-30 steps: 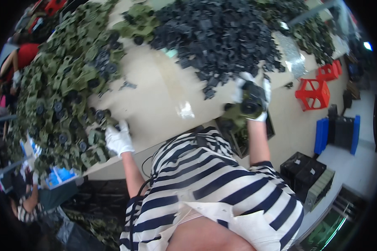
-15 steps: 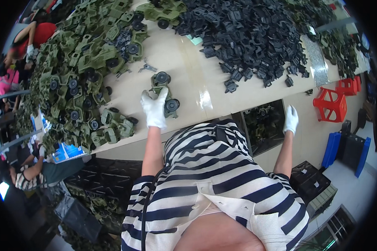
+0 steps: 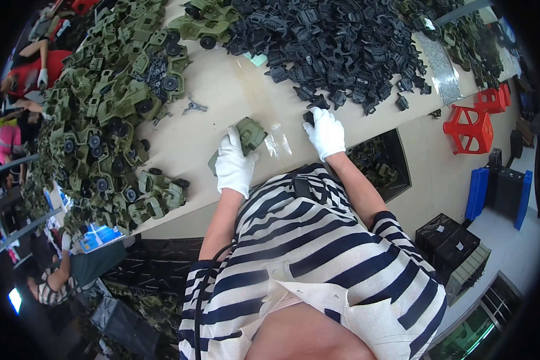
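Note:
My left hand (image 3: 235, 163), in a white glove, is closed over a green toy jeep (image 3: 252, 133) on the table. The jeep's top side and front end show, and the glove covers its middle. My right hand (image 3: 326, 133), gloved too, is at the near edge of a heap of black plastic parts (image 3: 336, 42). Its fingertips are closed on a small black plastic part (image 3: 310, 116), largely hidden by the glove.
Green toy jeeps and body pieces (image 3: 111, 114) are piled on the left. A small grey piece (image 3: 194, 106) lies on the pale table (image 3: 204, 78). Beyond the table's edge, an open-topped bin (image 3: 381, 171) and red stools (image 3: 469, 129) stand at right. Other people work at far left.
My left hand has turned the jeep over, so its wheels no longer face up. My right hand has swung in from beyond the table's edge to the black parts.

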`<state>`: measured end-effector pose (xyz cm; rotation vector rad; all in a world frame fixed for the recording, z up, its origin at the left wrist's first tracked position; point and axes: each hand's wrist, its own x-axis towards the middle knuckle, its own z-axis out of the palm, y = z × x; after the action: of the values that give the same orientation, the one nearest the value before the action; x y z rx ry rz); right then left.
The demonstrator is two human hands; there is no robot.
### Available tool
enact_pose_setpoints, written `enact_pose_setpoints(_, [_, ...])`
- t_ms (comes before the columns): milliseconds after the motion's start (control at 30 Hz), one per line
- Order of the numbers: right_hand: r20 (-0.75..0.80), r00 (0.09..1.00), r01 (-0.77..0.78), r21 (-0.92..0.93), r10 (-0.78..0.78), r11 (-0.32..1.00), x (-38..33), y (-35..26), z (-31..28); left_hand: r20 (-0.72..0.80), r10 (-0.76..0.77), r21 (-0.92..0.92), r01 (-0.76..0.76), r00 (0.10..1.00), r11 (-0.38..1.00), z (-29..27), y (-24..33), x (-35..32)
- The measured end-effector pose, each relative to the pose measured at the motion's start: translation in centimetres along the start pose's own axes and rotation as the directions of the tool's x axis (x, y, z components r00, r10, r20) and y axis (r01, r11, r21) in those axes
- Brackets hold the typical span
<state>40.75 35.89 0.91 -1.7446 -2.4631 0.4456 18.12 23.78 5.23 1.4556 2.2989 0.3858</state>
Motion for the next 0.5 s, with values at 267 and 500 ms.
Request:
enact_pose_setpoints(267, [0.105, 0.987, 0.120, 0.012, -0.120, 0.993, 0.9, -0.7, -0.4, 0.349, 0.077, -0.183, -0.012, 0.934, 0.983, -1.1, -4.1, 5.6])
enact_pose_setpoints(500, [0.213, 0.973, -0.115, 0.124, 0.087, 0.986, 1.9, -1.1, -1.6, 0.412, -0.082, -0.384, 0.255, 0.907, 0.887, 1.1, -6.2, 5.7])
